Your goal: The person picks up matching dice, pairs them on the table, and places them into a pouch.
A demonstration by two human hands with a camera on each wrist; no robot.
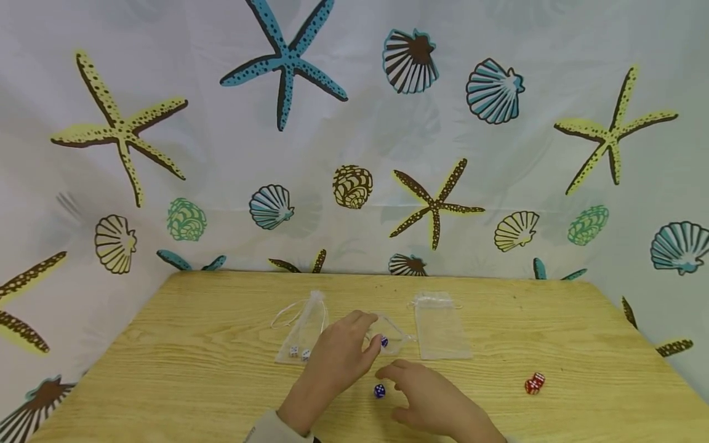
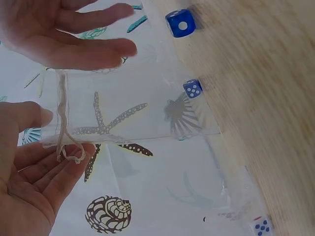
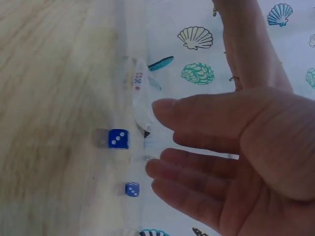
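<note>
My left hand (image 1: 340, 351) holds the mouth of a sheer drawstring bag (image 2: 133, 113) between thumb and fingers, the cord loop by its fingertips. At the bag's bottom lies a blue die (image 2: 192, 88) with white pips. A second blue die (image 1: 379, 391) sits loose on the table, just left of my right hand (image 1: 429, 397). That hand hovers with fingers spread loosely and nothing held, as the right wrist view shows. To the left, another sheer bag (image 1: 303, 326) lies flat with white dice (image 1: 294, 351) inside, partly behind my left hand.
A third sheer bag (image 1: 442, 326) lies flat right of the middle. Red dice (image 1: 534, 384) rest together farther right on the wooden table (image 1: 194, 369). A cloth printed with starfish and shells (image 1: 354, 123) hangs behind and at both sides.
</note>
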